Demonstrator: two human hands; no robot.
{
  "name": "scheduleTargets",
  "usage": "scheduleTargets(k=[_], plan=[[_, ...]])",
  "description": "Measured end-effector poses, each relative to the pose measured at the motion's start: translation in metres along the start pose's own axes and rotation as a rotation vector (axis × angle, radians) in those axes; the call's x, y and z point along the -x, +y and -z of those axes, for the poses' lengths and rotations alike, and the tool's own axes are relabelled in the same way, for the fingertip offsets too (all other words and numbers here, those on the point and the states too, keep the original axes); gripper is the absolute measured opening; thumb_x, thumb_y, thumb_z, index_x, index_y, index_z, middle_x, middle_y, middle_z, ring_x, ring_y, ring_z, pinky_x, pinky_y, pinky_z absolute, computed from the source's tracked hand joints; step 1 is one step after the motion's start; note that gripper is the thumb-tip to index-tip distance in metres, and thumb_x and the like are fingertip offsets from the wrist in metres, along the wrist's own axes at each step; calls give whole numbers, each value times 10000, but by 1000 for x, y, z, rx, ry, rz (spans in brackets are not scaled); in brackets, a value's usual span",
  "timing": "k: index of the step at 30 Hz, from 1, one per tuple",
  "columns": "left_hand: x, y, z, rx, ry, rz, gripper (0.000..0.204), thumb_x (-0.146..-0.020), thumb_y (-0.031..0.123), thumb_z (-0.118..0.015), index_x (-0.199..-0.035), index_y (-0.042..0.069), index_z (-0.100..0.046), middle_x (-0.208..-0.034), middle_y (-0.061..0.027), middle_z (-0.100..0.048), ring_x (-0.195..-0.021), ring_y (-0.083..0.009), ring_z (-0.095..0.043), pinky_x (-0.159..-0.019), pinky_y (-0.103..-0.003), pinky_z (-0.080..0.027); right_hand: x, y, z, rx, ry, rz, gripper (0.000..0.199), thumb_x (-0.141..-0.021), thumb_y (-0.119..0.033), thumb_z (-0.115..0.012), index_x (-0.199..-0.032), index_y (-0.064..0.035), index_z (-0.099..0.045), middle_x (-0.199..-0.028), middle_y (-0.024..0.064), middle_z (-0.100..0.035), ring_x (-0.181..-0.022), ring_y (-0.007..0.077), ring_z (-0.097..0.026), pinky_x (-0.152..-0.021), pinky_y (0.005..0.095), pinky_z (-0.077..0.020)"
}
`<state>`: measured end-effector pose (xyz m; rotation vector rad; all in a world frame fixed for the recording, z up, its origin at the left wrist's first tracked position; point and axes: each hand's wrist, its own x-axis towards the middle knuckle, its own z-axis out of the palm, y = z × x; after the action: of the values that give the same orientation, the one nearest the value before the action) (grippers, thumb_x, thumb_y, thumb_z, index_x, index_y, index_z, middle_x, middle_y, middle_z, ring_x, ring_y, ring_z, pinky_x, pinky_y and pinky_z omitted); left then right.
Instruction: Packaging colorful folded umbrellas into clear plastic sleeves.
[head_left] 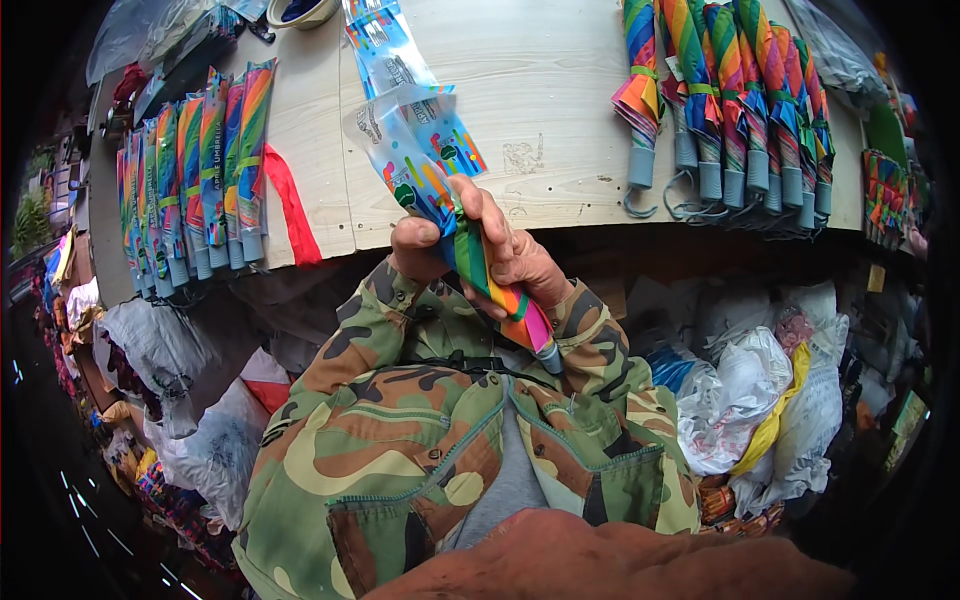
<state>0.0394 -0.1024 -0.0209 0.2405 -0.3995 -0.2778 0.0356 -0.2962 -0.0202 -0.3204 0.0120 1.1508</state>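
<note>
Fingers of your right hand (530,265) curl around a folded rainbow umbrella (468,252), slanted in front of you near the table (570,90); your left hand (415,250), partly hidden, grips its other side. Printed plastic sleeve (425,135) overlaps its far end. Sleeved umbrellas (213,165) lie left, more umbrellas (735,110) right.

The umbrella (485,265) is of smooth, thin cloth with a slight sheen, its handle (548,356) of matt grey plastic. The printed sleeve (410,145) is clear, glossy plastic film. Similar shiny film covers the left row of umbrellas (190,180); the right bunch (750,80) shows bare, creased cloth and matt plastic ends. The desk (560,90) has a smooth, wood-grain surface. The camouflage jacket (370,450) is matt cloth; the white bags (735,390) are crinkled, glossy plastic.
</note>
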Motion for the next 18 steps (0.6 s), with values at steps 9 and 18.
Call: scheduleTargets(k=[9,18], plan=[[21,31,-29,-502,711,-98,1025,-946,657,-788,-1634,10,-391,-1471,-222,-644,-1357,-344,-643,-1173,-515,-513,-6,-21,-35,1140,337,303,582,-956,-148,-824,-1491,1,-650,-1044,136,-777,-933,277,-747,-811,356,-577],[26,14,-22,-263,731,172,486,-968,221,-773,-1379,36,-593,-1312,-220,-721,-1242,-352,-710,-1103,-535,-575,-19,-10,-41,771,349,303,506,-951,-143,-846,-1392,55,-698,-1054,73,-751,-955,200,-718,-888,360,-570]])
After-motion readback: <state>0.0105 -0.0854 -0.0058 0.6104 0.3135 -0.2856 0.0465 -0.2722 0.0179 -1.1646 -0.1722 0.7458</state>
